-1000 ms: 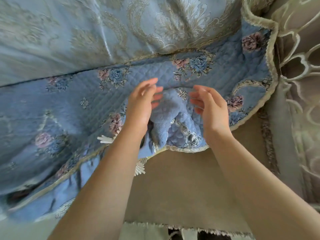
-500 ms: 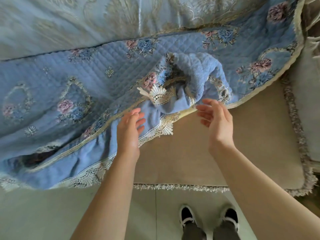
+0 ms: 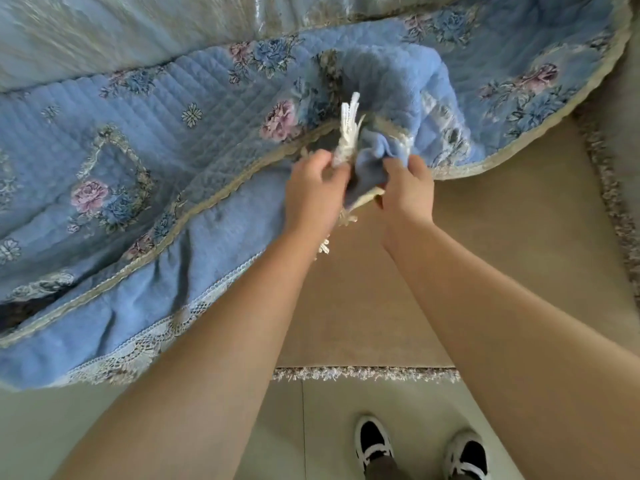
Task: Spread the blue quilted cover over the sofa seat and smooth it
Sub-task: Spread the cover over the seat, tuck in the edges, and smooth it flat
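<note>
The blue quilted cover point(image 3: 180, 140), with pink and blue flowers and a beige braid edge, lies across the left and back of the sofa seat. Its front skirt with white lace hangs over the seat's left front. A folded-back bunch of the skirt rises at the middle. My left hand point(image 3: 313, 192) is closed on the white lace of that bunch. My right hand point(image 3: 407, 188) grips the blue fabric and braid edge right beside it. The bare beige sofa seat point(image 3: 502, 271) shows at the right, uncovered.
A pale blue damask cloth point(image 3: 138, 29) covers the sofa back at the top. A fringe trim point(image 3: 363, 373) runs along the seat's front edge. Below it is pale tiled floor point(image 3: 329, 427) with my two black-and-white shoes point(image 3: 374, 441).
Both hands, open half a second ago, have closed on the bunched skirt at the cover's front edge. The view has tilted further down toward the floor and shoes.
</note>
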The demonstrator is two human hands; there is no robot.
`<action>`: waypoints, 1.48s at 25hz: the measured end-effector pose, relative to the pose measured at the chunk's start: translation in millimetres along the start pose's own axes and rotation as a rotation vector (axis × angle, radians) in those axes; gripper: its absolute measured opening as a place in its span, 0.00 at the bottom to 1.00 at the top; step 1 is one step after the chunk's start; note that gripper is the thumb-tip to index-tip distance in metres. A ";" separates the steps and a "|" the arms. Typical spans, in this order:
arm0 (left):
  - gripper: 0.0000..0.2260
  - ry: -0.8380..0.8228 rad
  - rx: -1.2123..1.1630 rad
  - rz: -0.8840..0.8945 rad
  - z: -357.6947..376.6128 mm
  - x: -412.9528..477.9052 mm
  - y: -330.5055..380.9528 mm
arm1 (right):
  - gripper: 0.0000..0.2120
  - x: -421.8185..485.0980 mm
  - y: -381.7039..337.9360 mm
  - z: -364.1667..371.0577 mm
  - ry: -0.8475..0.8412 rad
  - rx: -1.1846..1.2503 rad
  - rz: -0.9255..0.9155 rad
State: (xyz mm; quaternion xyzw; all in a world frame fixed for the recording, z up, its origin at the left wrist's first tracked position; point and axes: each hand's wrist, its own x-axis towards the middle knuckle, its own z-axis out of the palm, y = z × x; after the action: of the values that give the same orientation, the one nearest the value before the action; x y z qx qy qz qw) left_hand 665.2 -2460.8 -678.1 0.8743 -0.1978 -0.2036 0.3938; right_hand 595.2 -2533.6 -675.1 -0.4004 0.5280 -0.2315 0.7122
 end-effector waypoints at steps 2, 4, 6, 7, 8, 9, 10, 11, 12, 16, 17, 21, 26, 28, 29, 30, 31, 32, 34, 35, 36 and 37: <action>0.13 -0.128 -0.084 0.189 15.5 -42.4 22.8 | 0.07 -16.9 -18.7 -33.7 0.046 0.134 -0.046; 0.18 -0.216 -0.094 0.257 27.4 -71.9 31.0 | 0.06 -35.7 -43.9 -71.8 0.146 0.121 -0.091; 0.26 -0.273 0.213 0.266 37.2 -78.2 29.1 | 0.06 -50.2 -66.4 -106.9 0.279 -0.022 -0.226; 0.30 -0.339 0.390 0.255 44.8 -82.3 29.8 | 0.07 -58.6 -75.9 -121.9 0.327 -0.080 -0.302; 0.31 -0.426 0.492 0.233 55.7 -87.6 32.0 | 0.09 -66.3 -83.0 -136.6 0.348 -0.129 -0.365; 0.29 -0.486 0.464 0.222 66.0 -94.8 39.1 | 0.11 -73.4 -87.1 -151.0 0.350 -0.186 -0.414; 0.26 -0.488 0.327 0.207 76.1 -103.6 49.6 | 0.13 -79.8 -87.5 -165.7 0.354 -0.260 -0.456; 0.22 -0.503 0.240 0.198 87.4 -112.6 58.1 | 0.14 -85.7 -85.0 -180.7 0.362 -0.347 -0.495; 0.21 -0.514 0.271 0.225 100.1 -121.5 64.8 | 0.15 -89.5 -79.1 -196.8 0.374 -0.439 -0.538; 0.17 -0.664 0.585 0.374 137.1 -176.7 82.5 | 0.18 -100.6 -53.8 -265.4 0.554 -0.813 -0.646; 0.18 -0.740 0.521 0.393 146.0 -201.7 88.3 | 0.18 -101.9 -51.0 -285.6 0.623 -0.910 -0.635; 0.12 -1.009 0.398 0.246 191.6 -287.5 111.5 | 0.15 -103.9 -37.0 -345.1 0.611 -1.192 -0.431; 0.13 -1.123 0.451 -0.052 251.8 -291.0 83.4 | 0.20 -78.0 3.3 -330.2 0.228 -1.564 -0.082; 0.13 -1.169 0.489 0.001 269.2 -280.8 63.2 | 0.26 -35.0 28.3 -325.9 0.015 -1.464 -0.165; 0.13 -1.175 0.478 0.034 274.0 -275.3 55.6 | 0.28 -11.5 36.9 -328.2 -0.072 -1.427 -0.131; 0.12 -1.146 0.423 0.068 274.9 -267.0 49.4 | 0.28 10.1 44.3 -333.7 -0.116 -1.404 -0.087; 0.11 -1.053 0.335 0.115 272.2 -256.6 44.2 | 0.29 24.9 49.4 -340.7 -0.117 -1.381 -0.058; 0.12 -0.886 0.254 0.167 267.1 -242.9 36.8 | 0.29 33.7 52.7 -347.0 -0.084 -1.352 -0.058; 0.16 -0.455 0.200 0.307 247.0 -208.0 25.0 | 0.28 38.7 54.5 -351.7 0.039 -1.231 -0.102; 0.18 -0.247 0.256 0.366 236.2 -191.0 13.6 | 0.27 39.2 53.1 -348.8 0.085 -1.179 -0.100; 0.19 -0.083 0.364 0.381 225.2 -174.3 1.1 | 0.26 41.0 50.9 -343.8 0.119 -1.159 -0.071; 0.20 0.000 0.494 0.363 216.7 -161.5 -9.9 | 0.26 46.0 47.2 -339.1 0.153 -1.143 -0.020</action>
State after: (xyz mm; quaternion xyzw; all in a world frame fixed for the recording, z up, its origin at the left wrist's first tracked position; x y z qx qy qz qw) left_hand 420.6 -2504.8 -784.9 0.8940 -0.3942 -0.0756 0.1991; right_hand 288.3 -2651.7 -780.9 -0.7085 0.6157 0.0556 0.3403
